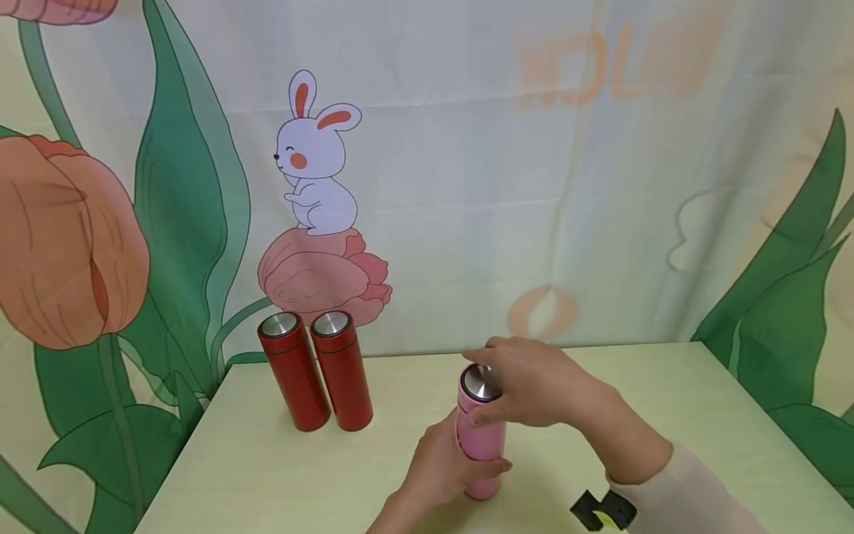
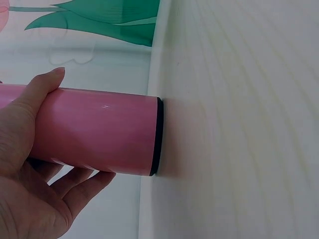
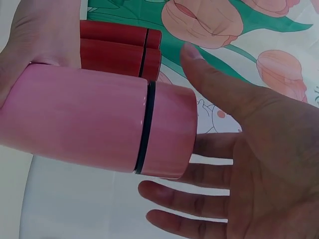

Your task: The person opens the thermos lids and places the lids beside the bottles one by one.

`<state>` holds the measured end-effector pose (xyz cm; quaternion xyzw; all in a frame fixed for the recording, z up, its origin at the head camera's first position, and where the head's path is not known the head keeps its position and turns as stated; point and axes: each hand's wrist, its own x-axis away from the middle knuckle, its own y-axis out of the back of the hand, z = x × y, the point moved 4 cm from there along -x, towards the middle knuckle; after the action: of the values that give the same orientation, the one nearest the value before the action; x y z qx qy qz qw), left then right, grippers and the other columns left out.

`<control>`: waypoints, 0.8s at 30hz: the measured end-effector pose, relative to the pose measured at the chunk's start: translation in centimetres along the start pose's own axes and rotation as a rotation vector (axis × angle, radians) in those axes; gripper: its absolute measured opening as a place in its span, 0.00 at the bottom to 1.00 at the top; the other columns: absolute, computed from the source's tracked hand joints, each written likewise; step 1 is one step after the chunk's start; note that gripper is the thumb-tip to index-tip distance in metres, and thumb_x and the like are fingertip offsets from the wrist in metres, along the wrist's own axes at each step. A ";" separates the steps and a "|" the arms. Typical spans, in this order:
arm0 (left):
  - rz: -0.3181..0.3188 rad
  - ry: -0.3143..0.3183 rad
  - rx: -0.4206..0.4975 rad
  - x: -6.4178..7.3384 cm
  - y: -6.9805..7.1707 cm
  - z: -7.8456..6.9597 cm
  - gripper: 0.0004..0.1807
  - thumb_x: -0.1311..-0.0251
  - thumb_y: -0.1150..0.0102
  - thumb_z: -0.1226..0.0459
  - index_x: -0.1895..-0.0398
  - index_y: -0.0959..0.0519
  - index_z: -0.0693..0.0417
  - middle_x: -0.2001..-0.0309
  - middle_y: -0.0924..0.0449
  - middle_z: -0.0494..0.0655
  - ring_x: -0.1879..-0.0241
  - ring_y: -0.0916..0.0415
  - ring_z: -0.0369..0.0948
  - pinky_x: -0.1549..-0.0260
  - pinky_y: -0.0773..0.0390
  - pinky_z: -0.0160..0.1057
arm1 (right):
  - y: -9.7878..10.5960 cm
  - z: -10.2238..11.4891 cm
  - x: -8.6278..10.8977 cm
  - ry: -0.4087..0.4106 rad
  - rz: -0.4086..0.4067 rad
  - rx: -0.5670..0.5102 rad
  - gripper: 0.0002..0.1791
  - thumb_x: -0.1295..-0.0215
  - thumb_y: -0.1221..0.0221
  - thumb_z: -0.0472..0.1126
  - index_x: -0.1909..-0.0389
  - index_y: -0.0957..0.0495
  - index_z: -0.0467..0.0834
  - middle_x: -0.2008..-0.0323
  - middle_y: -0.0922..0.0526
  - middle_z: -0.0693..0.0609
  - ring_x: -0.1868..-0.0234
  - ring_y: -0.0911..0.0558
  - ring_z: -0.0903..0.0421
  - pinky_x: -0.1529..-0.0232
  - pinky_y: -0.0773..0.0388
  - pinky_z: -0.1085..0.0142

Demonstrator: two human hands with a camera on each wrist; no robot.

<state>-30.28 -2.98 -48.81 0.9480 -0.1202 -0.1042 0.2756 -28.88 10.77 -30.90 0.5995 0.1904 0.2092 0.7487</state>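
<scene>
A pink thermos flask (image 1: 479,443) stands upright on the table, its black base edge showing in the left wrist view. My left hand (image 1: 437,463) grips its body from the left, thumb on one side and fingers on the other. At the top is a pink lid (image 3: 172,130) with a shiny steel disc, set off from the body by a black ring. Around this lid my right hand (image 1: 537,382) hovers with fingers spread and fairly straight; in the right wrist view the thumb stands off it and the fingers pass behind its edge.
Two red thermos flasks (image 1: 294,382) (image 1: 343,380) stand side by side at the table's back left. A printed curtain (image 1: 440,185) with a rabbit and tulips hangs behind the pale table (image 1: 220,475). A small black device (image 1: 603,510) sits by the right sleeve.
</scene>
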 end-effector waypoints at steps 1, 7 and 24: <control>0.000 0.002 0.003 0.0 0.0 0.0 0.39 0.58 0.19 0.41 0.42 0.25 0.38 0.56 0.16 0.32 0.57 0.20 0.32 0.55 0.21 0.39 | 0.0 0.1 0.0 -0.009 -0.007 0.005 0.44 0.45 0.26 0.63 0.30 0.25 0.46 0.44 0.17 0.51 0.48 0.17 0.54 0.52 0.19 0.57; 0.000 0.002 0.013 0.1 0.0 0.1 0.39 0.57 0.19 0.42 0.41 0.25 0.37 0.57 0.16 0.33 0.58 0.21 0.32 0.58 0.21 0.38 | 0.1 0.3 0.0 -0.042 -0.034 0.010 0.38 0.44 0.27 0.64 0.38 0.20 0.45 0.52 0.16 0.53 0.53 0.18 0.56 0.56 0.20 0.59; -0.009 -0.028 0.003 0.2 -0.1 0.0 0.38 0.57 0.19 0.41 0.43 0.24 0.40 0.58 0.16 0.31 0.58 0.20 0.30 0.59 0.21 0.34 | -0.8 1.9 -0.3 -0.163 -0.155 0.051 0.28 0.50 0.24 0.64 0.82 0.28 0.50 0.80 0.28 0.56 0.77 0.28 0.57 0.77 0.32 0.64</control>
<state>-30.08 -2.94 -48.84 0.9475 -0.1198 -0.1185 0.2718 -28.01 8.93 -31.30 0.6168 0.1799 0.0964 0.7602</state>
